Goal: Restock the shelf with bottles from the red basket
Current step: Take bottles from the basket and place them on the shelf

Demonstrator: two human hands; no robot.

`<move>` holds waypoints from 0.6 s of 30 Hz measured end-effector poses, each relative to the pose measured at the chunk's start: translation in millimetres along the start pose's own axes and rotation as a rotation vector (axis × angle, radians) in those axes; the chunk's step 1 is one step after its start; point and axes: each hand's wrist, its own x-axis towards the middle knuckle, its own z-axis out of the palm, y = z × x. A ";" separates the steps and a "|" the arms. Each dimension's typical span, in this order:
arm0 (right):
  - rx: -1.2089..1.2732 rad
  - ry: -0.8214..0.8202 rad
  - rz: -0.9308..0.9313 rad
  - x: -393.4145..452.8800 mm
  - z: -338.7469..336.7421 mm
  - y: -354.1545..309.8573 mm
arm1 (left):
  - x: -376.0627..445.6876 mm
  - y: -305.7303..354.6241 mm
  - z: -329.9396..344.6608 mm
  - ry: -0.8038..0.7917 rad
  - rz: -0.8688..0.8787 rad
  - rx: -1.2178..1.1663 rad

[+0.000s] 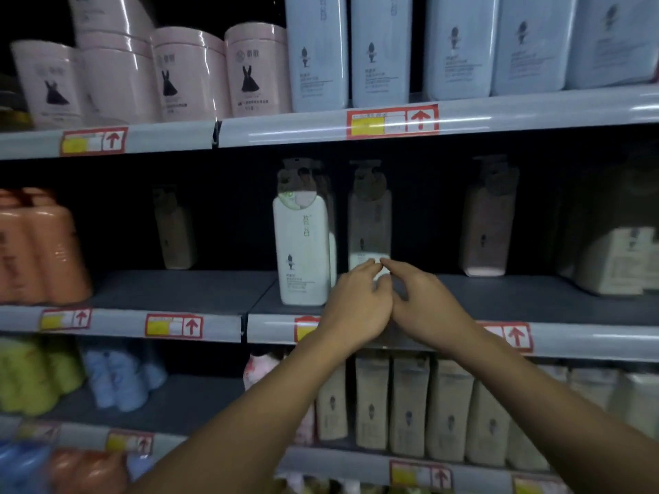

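Observation:
On the dim middle shelf point(178, 290) stands a pale pump bottle point(369, 226), set back from the front edge. Both my hands meet at its base. My left hand point(356, 304) pinches the bottle's bottom corner between fingers and thumb. The outstretched fingertips of my right hand point(424, 301) touch the same lower edge from the right. A white pump bottle point(303, 251) stands just left of it, nearer the front. The red basket is not in view.
Two more pump bottles stand at the back, one point(174, 233) to the left and one point(486, 222) to the right. Orange bottles point(39, 247) fill the left end, a boxy pack point(613, 262) the right. Shelves above and below are stocked.

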 end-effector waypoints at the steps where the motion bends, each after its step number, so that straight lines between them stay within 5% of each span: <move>1: 0.004 0.018 0.001 -12.1 0.2 -4.3 | -13.6 2.3 -2.8 0.031 0.016 -0.045; 8: 0.101 0.090 0.020 -114.4 22.3 -17.9 | -121.8 -5.2 4.8 0.131 -0.002 -0.311; 18: 0.056 -0.180 0.191 -277.4 85.7 19.0 | -276.3 -89.1 70.1 -0.055 -0.151 -0.286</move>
